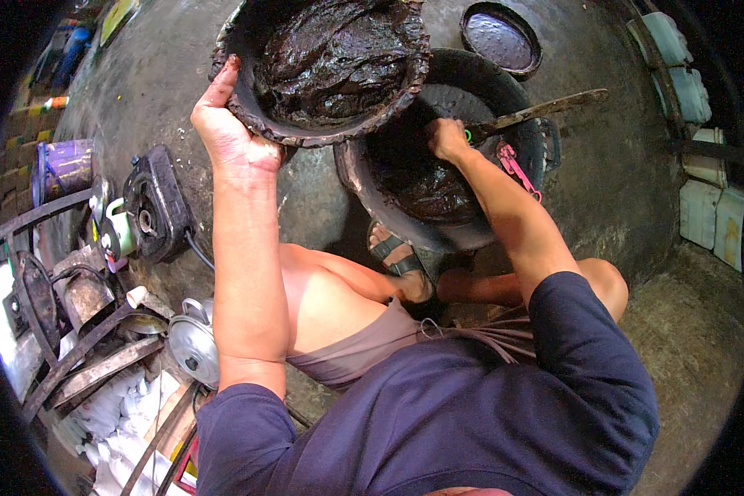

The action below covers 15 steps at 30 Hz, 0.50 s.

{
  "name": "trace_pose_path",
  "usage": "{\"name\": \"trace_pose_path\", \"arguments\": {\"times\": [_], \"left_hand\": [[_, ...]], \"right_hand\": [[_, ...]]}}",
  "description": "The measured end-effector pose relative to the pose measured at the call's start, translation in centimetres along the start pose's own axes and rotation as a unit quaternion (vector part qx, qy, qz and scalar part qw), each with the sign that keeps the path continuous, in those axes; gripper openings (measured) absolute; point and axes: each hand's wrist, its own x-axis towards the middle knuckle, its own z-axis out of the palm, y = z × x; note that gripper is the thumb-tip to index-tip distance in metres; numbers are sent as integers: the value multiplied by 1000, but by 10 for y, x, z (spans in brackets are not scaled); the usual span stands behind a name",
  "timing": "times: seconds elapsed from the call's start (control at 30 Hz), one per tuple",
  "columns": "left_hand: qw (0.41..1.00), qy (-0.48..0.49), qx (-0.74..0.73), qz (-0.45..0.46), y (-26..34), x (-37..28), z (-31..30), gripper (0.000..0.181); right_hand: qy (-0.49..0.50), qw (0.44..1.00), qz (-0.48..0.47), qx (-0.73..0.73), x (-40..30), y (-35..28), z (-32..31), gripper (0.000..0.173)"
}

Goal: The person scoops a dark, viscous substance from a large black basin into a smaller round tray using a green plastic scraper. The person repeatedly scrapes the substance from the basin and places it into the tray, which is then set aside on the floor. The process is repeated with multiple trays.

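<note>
My left hand [239,133] grips the crusted rim of a dark bowl [322,137], raised and tilted over the floor. Thick, glossy dark paste [341,62] fills much of it. Below and to the right stands a large blackened pan [363,208] with more dark paste [440,192] inside. My right hand [449,139] is over this pan, its fingers curled; whether it holds anything cannot be made out. Beside it, a wooden paddle [552,108] lies across the pan, its handle past the rim. A pink plastic-handled tool [516,167] rests at the pan's right side.
A round dark tray [500,37] lies beyond the pan. On the left are a gas stove [155,208], a purple bucket [68,167], an aluminium pot [195,350] and a metal rack [87,335]. Whitish plastic jerrycans [700,214] line the right side. My sandalled foot [403,260] is near the pan.
</note>
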Motion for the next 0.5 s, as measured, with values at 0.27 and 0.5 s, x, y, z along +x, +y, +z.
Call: {"name": "trace_pose_path", "arguments": {"times": [0.27,0.5], "left_hand": [[1000,11,15,-6,-11,6,10,25],[999,45,27,1,-13,0,2,22]], "right_hand": [[-39,938,46,342,-16,-10,13,26],[-111,877,-28,466,-82,-44,-105,10]]}}
